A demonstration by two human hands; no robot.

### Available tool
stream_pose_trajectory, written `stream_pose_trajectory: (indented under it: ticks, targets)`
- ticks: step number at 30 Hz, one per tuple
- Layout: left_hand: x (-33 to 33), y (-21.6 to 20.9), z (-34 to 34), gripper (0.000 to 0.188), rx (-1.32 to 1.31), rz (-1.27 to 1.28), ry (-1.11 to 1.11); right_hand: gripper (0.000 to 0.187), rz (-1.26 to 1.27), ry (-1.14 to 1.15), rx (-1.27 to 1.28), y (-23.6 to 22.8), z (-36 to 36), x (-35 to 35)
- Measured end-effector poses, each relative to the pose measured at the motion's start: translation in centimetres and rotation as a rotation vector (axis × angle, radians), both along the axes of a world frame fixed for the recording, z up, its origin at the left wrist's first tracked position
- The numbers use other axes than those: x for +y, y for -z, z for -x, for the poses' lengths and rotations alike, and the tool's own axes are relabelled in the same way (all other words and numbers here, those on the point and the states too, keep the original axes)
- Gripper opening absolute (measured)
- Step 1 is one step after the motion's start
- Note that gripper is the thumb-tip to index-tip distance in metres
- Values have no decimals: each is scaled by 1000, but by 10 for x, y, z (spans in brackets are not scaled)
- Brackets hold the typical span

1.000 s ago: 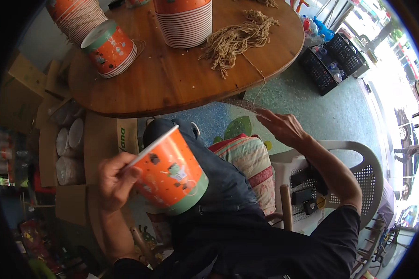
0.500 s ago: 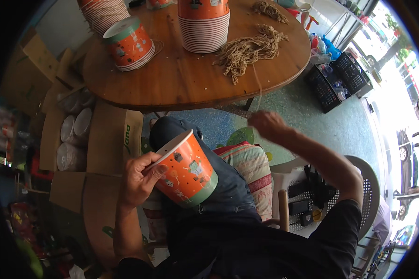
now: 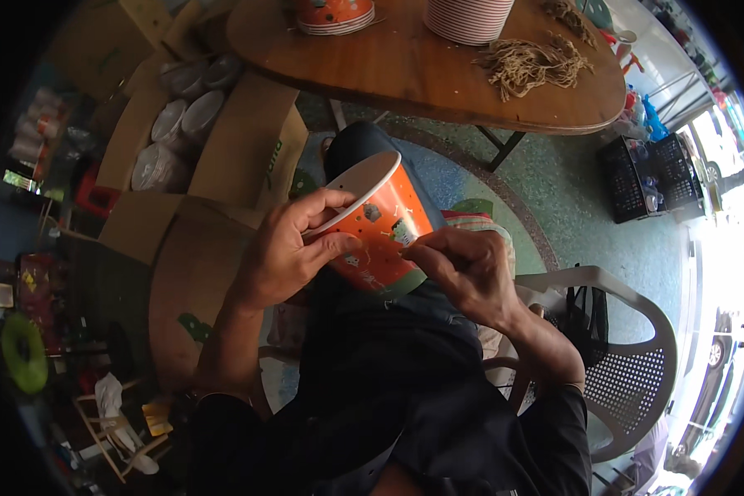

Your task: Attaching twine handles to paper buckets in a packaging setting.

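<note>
Pinching the tub [image 3: 380, 223] by its rim, left hand [image 3: 293, 240] has it tilted — right hand [image 3: 469, 269] fingertips pressed together beside it, can't tell on what. Twine [image 3: 537, 66]'s on the table [image 3: 388, 70].

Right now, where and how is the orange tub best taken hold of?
Likely by its white rim, from the person's left: the orange tub tilts with its open mouth toward the upper left, letting the left hand straddle the wall there, as it does.
</note>
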State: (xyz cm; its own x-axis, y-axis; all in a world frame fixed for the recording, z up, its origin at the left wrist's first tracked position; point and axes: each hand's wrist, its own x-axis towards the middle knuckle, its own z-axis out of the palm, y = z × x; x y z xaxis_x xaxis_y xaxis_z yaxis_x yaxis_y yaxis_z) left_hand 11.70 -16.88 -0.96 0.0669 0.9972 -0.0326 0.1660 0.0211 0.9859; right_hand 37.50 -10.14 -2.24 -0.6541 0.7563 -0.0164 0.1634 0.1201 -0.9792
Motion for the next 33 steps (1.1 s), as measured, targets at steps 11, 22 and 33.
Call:
stream_pose_trajectory:
  ticks: [11, 22, 33]
  targets:
    - [-4, 5, -15, 38, 244, -347, -84, 19, 21, 116, 195, 12, 10, -8]
    - [0, 6, -29, 20, 316, -442, -4, 17, 70, 71, 220, 3, 14, -5]
    - [-4, 7, -27, 10, 323, -337, -74, 51, -448, 124, 24, 7, 8, -2]
